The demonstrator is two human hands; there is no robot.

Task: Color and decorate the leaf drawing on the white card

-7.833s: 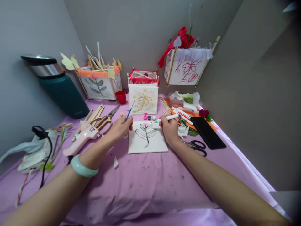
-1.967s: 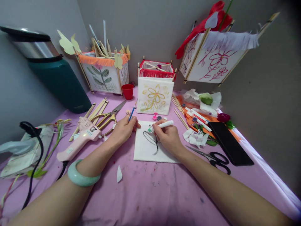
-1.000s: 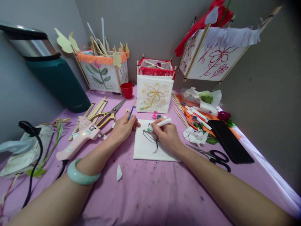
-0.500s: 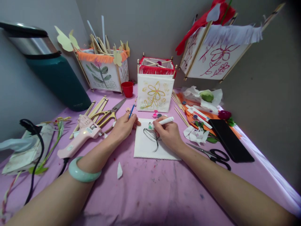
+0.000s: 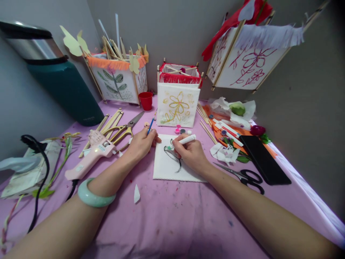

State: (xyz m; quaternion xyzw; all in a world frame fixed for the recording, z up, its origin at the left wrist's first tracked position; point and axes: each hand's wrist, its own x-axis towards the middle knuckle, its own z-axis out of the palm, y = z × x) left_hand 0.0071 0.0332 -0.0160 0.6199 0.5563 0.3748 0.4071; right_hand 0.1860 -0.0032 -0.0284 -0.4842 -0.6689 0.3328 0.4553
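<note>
The left hand (image 5: 144, 143) comes in from the lower left, forearm slanting up and inward, a pale green bangle (image 5: 95, 194) near its wrist. Its grip is narrow, thumb and fingers pinching a blue brush (image 5: 151, 124) that tilts up with its tip pointing away from the person. The little-finger side of that hand lies low by the top left corner of the white canvas (image 5: 165, 169).

The right hand (image 5: 188, 149) reaches in from the lower right, the forearm crossing the surface (image 5: 172, 223) on a long diagonal. Its grip is narrow too, fingers bent around a white marker (image 5: 188, 140); the green end points down and left at the dark leaf outlines on the canvas, and the other end rises to the right. The hand hides the drawing's right part; whether the marker touches the canvas cannot be told.

Just beyond the right grip are small paint pots (image 5: 182, 131), and behind them stands a panel (image 5: 176, 108) with a yellow flower. Left of the left grip lie gold-handled scissors (image 5: 126, 131) and a pink glue gun (image 5: 93, 158). Right of the right grip are crumpled paper (image 5: 225, 153), black scissors (image 5: 244, 176) and a black phone (image 5: 265, 160).
</note>
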